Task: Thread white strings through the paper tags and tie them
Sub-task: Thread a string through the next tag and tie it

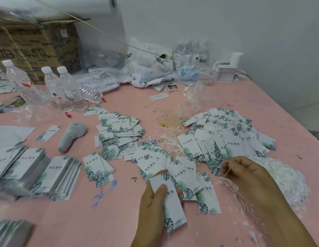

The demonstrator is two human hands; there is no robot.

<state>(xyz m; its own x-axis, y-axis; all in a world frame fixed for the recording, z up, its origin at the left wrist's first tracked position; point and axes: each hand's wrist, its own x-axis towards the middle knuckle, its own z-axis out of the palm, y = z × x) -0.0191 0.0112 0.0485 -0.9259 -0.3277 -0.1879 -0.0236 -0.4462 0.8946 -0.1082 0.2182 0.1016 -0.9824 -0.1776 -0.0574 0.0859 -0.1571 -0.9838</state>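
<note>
My left hand (152,204) grips one white paper tag (170,202) with green leaf print, thumb on its face, low in the middle of the view. Just to the right, my right hand (251,177) pinches a thin white string (228,172) between thumb and fingertips, above a fluffy bundle of white strings (287,180). Loose tags lie scattered under and around both hands. A heap of tags with strings through them (231,132) lies further back on the right. More loose strings (169,139) lie in the middle.
The pink table (84,220) carries stacked tags (53,175) at left, a grey handheld device (71,136), several water bottles (66,88), plastic bags and a cardboard box (30,41) at the back. The table's right edge runs diagonally near the wall.
</note>
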